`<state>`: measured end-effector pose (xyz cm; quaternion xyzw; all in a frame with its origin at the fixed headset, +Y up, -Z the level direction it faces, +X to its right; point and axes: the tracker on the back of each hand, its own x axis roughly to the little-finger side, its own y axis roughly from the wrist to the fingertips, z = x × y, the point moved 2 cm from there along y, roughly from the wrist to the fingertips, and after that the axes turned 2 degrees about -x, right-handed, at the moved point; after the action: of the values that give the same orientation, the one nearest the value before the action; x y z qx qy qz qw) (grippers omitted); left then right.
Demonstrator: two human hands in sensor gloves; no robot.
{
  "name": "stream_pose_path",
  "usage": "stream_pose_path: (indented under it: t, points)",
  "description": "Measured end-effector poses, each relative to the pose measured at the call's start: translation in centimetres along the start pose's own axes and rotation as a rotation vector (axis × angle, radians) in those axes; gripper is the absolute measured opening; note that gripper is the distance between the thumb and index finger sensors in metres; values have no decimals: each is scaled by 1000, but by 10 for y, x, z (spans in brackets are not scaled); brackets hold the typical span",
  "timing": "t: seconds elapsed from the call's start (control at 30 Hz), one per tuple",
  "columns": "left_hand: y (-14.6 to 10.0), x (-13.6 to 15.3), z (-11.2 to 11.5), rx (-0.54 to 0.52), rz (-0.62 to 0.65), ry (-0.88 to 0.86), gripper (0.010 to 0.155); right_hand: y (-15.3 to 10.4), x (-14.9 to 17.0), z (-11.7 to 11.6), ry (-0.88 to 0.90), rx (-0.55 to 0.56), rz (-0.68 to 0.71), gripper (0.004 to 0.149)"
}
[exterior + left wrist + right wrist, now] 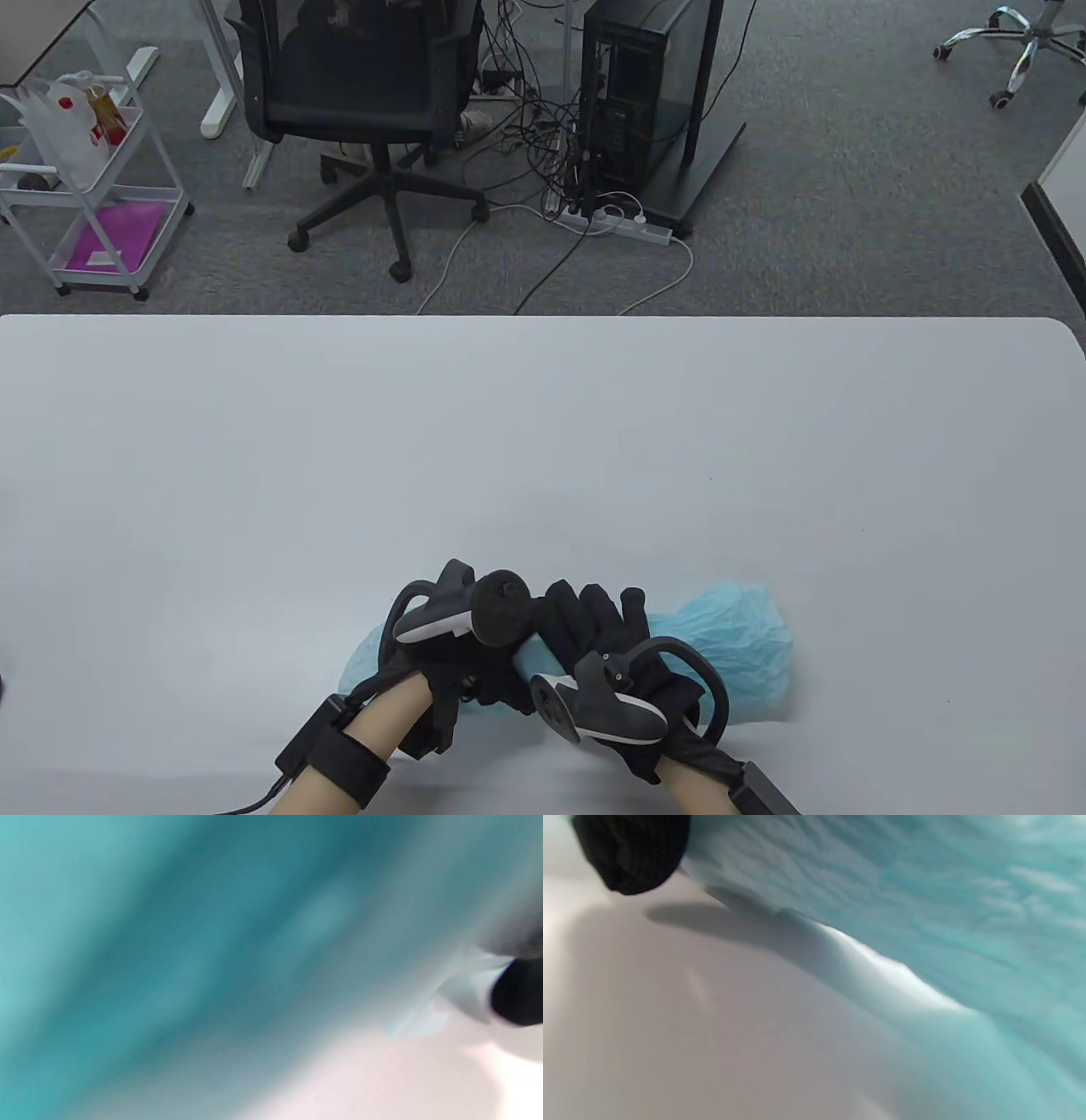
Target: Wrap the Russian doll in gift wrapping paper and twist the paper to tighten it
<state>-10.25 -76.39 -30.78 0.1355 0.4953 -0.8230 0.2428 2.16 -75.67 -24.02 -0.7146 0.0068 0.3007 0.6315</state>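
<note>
A bundle of light blue wrapping paper (745,647) lies on its side near the front edge of the white table (543,441). The doll does not show; the paper hides it. My left hand (479,679) grips the bundle's left part, and the paper's left end pokes out beside it. My right hand (594,620) curls over the middle, with the crumpled right end free beyond it. The left wrist view is filled by blurred blue paper (169,963). In the right wrist view the paper (925,899) rests on the table and one black fingertip (632,853) touches it.
The table's far edge (543,317) runs across the middle of the table view. On the floor beyond it stand an office chair (373,102), a computer tower (636,93) with cables, and a white cart (93,187) at the left.
</note>
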Motion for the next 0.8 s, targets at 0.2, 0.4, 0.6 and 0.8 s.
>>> stream_pose_path:
  t: [0.2, 0.4, 0.6, 0.8]
  points:
    - [4, 2, 0, 62, 16, -76, 106, 3, 6, -6, 70, 0, -8, 124]
    - [0, 2, 4, 54, 38, -90, 106, 1, 6, 0, 65, 16, 40, 117]
    - [-35, -7, -42, -233, 83, -18, 108, -13, 31, 37, 95, 144, -34, 113]
    - [-105, -27, -102, -745, 139, -19, 96, -27, 73, 50, 210, 209, -117, 112]
